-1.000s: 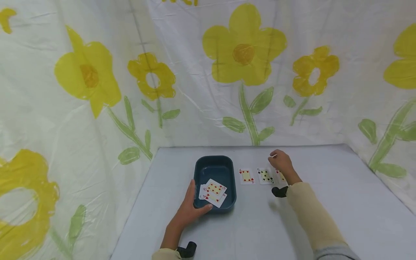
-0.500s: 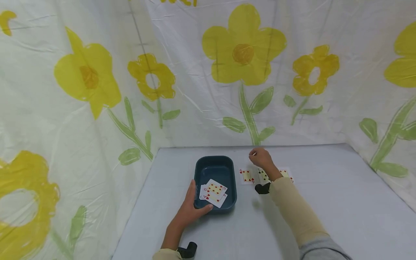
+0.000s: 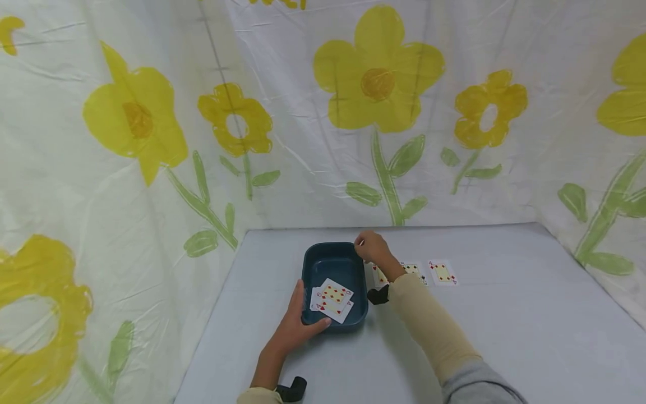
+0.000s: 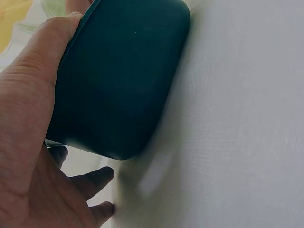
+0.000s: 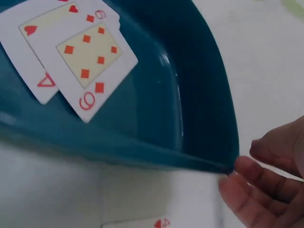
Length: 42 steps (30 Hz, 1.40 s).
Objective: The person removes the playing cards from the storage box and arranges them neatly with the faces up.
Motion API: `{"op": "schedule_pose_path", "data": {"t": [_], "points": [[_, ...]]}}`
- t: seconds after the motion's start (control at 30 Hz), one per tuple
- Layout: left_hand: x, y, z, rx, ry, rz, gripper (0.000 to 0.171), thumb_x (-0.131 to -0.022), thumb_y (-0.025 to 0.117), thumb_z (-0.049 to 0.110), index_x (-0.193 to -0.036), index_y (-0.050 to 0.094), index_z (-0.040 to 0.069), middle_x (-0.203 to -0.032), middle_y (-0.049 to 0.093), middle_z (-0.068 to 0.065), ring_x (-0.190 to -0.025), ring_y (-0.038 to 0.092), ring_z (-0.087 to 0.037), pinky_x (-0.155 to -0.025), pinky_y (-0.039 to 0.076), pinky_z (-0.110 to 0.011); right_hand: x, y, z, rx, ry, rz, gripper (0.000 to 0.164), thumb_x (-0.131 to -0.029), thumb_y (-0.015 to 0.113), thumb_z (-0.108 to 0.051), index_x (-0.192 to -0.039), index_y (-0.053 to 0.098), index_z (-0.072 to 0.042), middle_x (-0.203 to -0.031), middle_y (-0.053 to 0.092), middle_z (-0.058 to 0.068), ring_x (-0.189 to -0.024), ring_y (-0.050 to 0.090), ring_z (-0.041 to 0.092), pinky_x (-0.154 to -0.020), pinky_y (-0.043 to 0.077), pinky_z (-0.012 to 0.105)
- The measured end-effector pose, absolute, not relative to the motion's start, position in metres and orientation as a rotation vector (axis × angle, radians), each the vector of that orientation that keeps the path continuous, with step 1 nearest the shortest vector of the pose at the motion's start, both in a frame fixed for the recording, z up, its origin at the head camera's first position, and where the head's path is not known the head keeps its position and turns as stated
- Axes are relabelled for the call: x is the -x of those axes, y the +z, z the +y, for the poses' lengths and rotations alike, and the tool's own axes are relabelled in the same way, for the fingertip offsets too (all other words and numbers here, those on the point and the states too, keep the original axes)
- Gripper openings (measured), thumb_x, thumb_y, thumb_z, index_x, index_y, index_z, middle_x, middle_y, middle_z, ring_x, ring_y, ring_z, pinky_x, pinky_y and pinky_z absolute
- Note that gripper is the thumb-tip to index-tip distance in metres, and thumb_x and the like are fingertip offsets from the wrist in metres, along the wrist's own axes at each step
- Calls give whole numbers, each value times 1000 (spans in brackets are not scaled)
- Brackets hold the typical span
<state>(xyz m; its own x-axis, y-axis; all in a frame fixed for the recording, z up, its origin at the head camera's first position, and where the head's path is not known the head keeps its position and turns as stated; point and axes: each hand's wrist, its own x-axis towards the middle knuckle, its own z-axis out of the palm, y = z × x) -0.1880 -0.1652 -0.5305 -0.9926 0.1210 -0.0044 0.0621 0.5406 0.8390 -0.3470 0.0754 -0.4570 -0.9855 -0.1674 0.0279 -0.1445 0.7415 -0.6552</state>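
Note:
A dark teal tray (image 3: 359,314) holds a six of diamonds (image 5: 90,52), a four of hearts (image 5: 21,38) and a third, mostly covered card (image 3: 314,298). My left hand (image 3: 291,326) grips the tray's near-left corner, thumb along the rim and fingers down the outside. At the far-right corner is my right hand (image 3: 372,247); its loosely bent fingertips are at the rim, and no card shows between them. Beneath the right forearm, a four of hearts (image 3: 379,276) and a black five (image 3: 414,271) lie partly hidden on the table.
A red diamond card (image 3: 442,272) lies face up at the right end of the table row. The white-covered table (image 3: 520,314) meets a hanging sheet (image 3: 292,191) painted with yellow flowers. Black wrist straps (image 3: 291,388) are on both arms.
My right hand has moved left across the row of cards to the tray's far-right corner, uncovering the rightmost card. The left hand and the tray have stayed in place.

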Motion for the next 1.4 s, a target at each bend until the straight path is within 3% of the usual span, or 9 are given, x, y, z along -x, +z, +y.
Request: {"op": "schedule_pose_path", "data": {"t": [0.23,0.6,0.97,1.13,1.3,1.4], "points": [[188,-530,-165,-174,1474,2699,118,-82,80,48,-162,2,14,-168,2,-8,-152,6,-31,-115,20,-61,344,-457,53,277,-971,2985,6,-90,63,-5,-88,68,-5,-87,63,7,-70,58,21,-63,51,36],[189,-534,-166,-172,1450,2709,118,-82,79,53,-163,0,19,-168,1,-5,-153,5,-29,-115,20,-59,333,-468,26,294,-978,2807,6,-90,65,-4,-85,67,-3,-76,62,5,-55,63,16,-55,51,30],[187,-531,-168,-199,1486,2688,117,-83,79,51,-162,-1,18,-168,-1,-5,-153,3,-28,-116,16,-59,334,-482,10,304,-707,2724,16,-83,82,-15,-86,71,-3,-75,64,5,-62,62,19,-58,54,30],[189,-532,-166,-210,1477,2695,118,-82,78,53,-162,0,17,-168,-1,-5,-153,3,-28,-117,17,-58,331,-485,5,268,-635,2732,33,-79,87,-18,-102,70,0,-84,66,6,-72,62,20,-70,57,34],[188,-532,-167,-202,1474,2699,117,-83,79,50,-162,1,15,-168,0,-5,-153,3,-29,-116,17,-59,324,-483,2,250,-633,2702,57,-75,91,-26,-117,65,2,-103,67,11,-88,61,23,-89,53,41],[188,-533,-167,-195,1476,2698,116,-83,79,49,-163,1,15,-168,0,-5,-153,3,-29,-116,17,-60,322,-484,1,241,-613,2677,68,-73,92,-33,-124,63,2,-110,67,13,-94,61,25,-93,52,43]]}}
